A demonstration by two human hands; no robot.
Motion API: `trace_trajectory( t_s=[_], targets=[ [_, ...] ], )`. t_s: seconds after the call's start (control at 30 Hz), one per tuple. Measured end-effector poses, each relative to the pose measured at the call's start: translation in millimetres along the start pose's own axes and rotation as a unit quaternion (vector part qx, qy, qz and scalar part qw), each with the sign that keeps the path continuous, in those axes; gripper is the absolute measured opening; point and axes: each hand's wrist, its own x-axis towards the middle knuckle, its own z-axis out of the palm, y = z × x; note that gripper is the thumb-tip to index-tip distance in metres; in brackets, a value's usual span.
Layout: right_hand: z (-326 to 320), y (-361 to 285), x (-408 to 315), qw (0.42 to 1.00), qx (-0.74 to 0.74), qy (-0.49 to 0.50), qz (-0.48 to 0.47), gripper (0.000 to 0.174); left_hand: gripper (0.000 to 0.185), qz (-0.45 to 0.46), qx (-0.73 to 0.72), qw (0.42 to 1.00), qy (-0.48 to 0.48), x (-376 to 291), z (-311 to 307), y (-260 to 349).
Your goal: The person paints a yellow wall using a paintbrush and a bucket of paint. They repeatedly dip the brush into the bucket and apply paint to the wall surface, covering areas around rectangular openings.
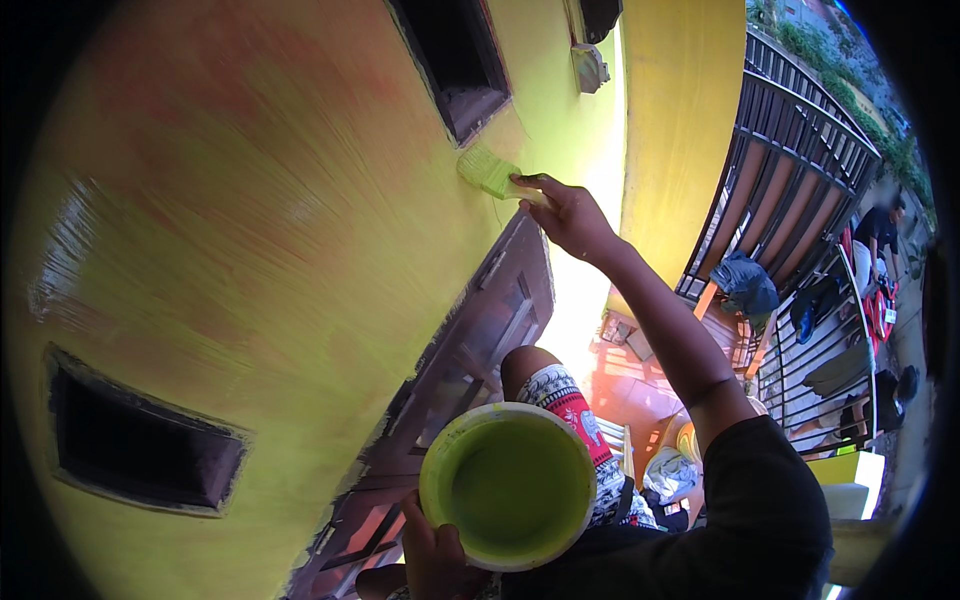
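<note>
My right hand [564, 211] grips the handle of a flat paintbrush [486, 171] loaded with yellow-green paint. Its bristles lie against the wall [322, 247], just under the lower corner of a dark window opening [463, 75]. Reddish patches show through the streaky yellow-green coat on that wall. Close to my body, my left hand [439, 551] holds a round paint bucket [508, 484] by its rim. Yellow-green paint lies inside the bucket and smears its rim. Directly below the brush is the top corner of a brown door frame [531, 225].
A second dark opening [146, 442] sits lower left in the wall. Below my knee is a ladder [621, 442], partly hidden, above a tiled floor [622, 382]. Metal railings [795, 112] run along the right, with cloth [746, 281] near them. Beyond them, two people [874, 232] are outside.
</note>
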Motion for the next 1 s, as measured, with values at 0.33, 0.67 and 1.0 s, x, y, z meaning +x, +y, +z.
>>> trace_trajectory(
  t_s=[0.33, 0.67, 1.0],
  targets=[
    [2.5, 17.5, -33.2, 0.992, 0.037, -0.014, 0.122, 0.038, 0.064, 0.026, 0.025, 0.999, 0.031, 1.2, -0.3, -8.1],
    [18.8, 9.4, -40.3, 0.978, -0.119, -0.14, 0.103, 0.038, 0.06, 0.027, 0.033, 0.997, 0.057, 1.2, 3.1, -10.0],
    [-13.5, -68.2, 30.7, 1.0, -0.011, 0.012, -0.004, 0.038, 0.056, 0.042, -0.037, 0.998, 0.018, 7.2, -1.5, 0.5]
  ],
)
